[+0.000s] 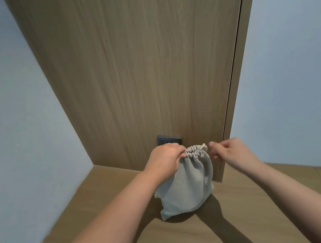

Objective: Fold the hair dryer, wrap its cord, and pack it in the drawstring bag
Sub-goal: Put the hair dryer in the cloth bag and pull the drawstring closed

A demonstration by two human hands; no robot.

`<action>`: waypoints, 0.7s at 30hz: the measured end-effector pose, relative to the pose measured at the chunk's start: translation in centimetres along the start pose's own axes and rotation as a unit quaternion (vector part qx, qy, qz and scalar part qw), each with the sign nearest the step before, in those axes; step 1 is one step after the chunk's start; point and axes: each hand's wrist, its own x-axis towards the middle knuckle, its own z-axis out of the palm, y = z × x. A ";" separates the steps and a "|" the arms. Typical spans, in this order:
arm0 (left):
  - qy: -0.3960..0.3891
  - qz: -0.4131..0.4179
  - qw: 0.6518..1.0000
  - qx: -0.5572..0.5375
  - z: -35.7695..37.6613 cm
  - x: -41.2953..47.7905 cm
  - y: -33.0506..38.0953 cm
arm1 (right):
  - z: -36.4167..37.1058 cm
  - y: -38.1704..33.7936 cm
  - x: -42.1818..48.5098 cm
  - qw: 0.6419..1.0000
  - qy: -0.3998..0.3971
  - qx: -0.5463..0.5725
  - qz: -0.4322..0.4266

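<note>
A pale grey-green drawstring bag stands on the wooden surface, bulging, with its mouth gathered tight at the top. My left hand grips the gathered neck from the left side. My right hand hovers just right of the bag's mouth, its fingers pinched together as if on a thin drawstring, which is too fine to make out. The hair dryer and its cord are not visible; whatever fills the bag is hidden by the cloth.
A tall wooden panel rises straight behind the bag, with a dark wall socket just behind my left hand. Pale blue walls stand on both sides. The wooden surface extends toward me and to the right.
</note>
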 end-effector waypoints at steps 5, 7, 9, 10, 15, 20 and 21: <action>0.002 0.030 1.000 0.003 -0.2 0.0 -0.5 | 2.5 -0.7 -0.4 0.998 0.064 0.010 -0.012; 0.005 0.036 0.999 0.005 -0.2 -0.2 -0.7 | 3.2 -1.2 -0.2 0.994 0.084 0.065 -0.007; 0.012 0.038 0.999 0.008 -0.1 -0.2 -0.9 | 3.8 -1.6 0.0 0.990 0.070 0.125 0.021; 0.020 0.036 0.999 0.008 -0.1 -0.3 -1.0 | 4.0 -1.7 0.2 0.986 0.066 0.148 0.035; 0.150 -0.052 0.987 0.015 0.0 -2.9 -3.2 | 4.6 -2.8 1.5 0.980 0.071 0.179 0.047; 0.174 -0.264 0.946 -0.074 0.1 -7.9 -4.5 | 5.2 -2.7 2.5 0.972 0.111 0.197 0.062; 0.151 -0.269 0.947 -0.087 0.3 -8.6 -4.4 | 5.3 -2.5 2.7 0.971 0.110 0.202 0.063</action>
